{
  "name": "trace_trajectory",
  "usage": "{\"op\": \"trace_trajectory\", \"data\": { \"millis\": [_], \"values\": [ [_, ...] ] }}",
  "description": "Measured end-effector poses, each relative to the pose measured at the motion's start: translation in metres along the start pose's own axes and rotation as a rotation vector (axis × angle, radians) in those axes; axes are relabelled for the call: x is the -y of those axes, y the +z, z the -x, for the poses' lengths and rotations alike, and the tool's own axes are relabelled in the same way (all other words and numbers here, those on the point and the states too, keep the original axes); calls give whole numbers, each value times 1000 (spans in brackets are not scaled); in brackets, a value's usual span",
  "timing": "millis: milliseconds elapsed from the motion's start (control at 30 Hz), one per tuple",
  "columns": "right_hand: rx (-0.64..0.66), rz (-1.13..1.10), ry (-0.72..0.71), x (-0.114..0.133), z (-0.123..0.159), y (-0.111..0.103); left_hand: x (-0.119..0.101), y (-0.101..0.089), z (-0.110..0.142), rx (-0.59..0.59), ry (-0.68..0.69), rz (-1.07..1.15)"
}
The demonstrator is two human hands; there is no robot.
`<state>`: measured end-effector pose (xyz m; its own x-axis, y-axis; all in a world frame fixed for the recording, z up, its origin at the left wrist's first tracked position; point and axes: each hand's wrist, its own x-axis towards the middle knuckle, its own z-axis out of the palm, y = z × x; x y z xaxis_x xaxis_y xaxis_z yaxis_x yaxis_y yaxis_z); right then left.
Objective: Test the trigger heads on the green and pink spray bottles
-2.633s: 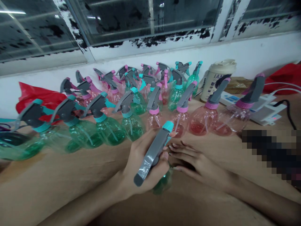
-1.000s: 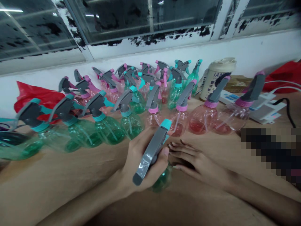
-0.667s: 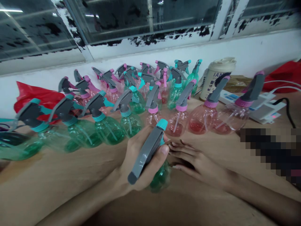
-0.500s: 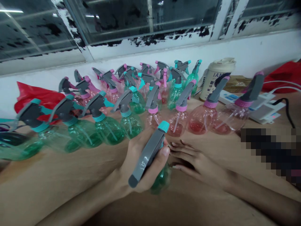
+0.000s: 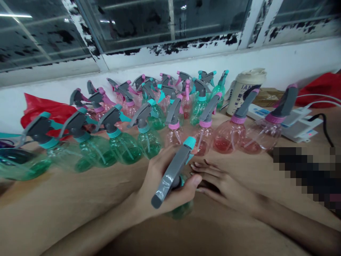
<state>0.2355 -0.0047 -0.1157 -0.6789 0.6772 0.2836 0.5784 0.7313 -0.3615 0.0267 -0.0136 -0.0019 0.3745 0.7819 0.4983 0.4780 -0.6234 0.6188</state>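
My left hand (image 5: 160, 181) is wrapped round the neck of a spray bottle with a grey head (image 5: 174, 172), a teal nozzle and green liquid. Its thumb is stretched out on the near side, and its other fingers are partly hidden behind the head. The bottle's base shows below the hand, over the front of the table. Just right of it my right hand (image 5: 221, 177) lies on the table with fingers spread, holding nothing. Beyond the hands stands a row of spray bottles: green ones (image 5: 124, 147) to the left, pink ones (image 5: 229, 137) to the right.
More pink and green spray bottles (image 5: 186, 96) crowd together by the wall. A paper cup (image 5: 243, 92) and white power strips (image 5: 301, 122) with cables are at the back right. Red plastic (image 5: 45, 110) lies at left, more red material (image 5: 322, 89) at right. A blurred dark object lies far right.
My left thumb has moved off the bottle's trigger and reaches outward to the right. The sprayer head has shifted slightly right. My right hand has stayed in place.
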Motion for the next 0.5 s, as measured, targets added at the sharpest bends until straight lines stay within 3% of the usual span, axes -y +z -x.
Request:
{"op": "trace_trajectory", "data": {
  "millis": [167,400,500],
  "values": [
    [-32,-25,-11,1,0,1,-5,-3,1,53,-46,183],
    [-40,-66,-12,2,-1,-1,-6,-9,6,136,-71,100],
    [-23,-48,-13,2,-2,-2,-3,-12,10,118,-51,70]
  ]
}}
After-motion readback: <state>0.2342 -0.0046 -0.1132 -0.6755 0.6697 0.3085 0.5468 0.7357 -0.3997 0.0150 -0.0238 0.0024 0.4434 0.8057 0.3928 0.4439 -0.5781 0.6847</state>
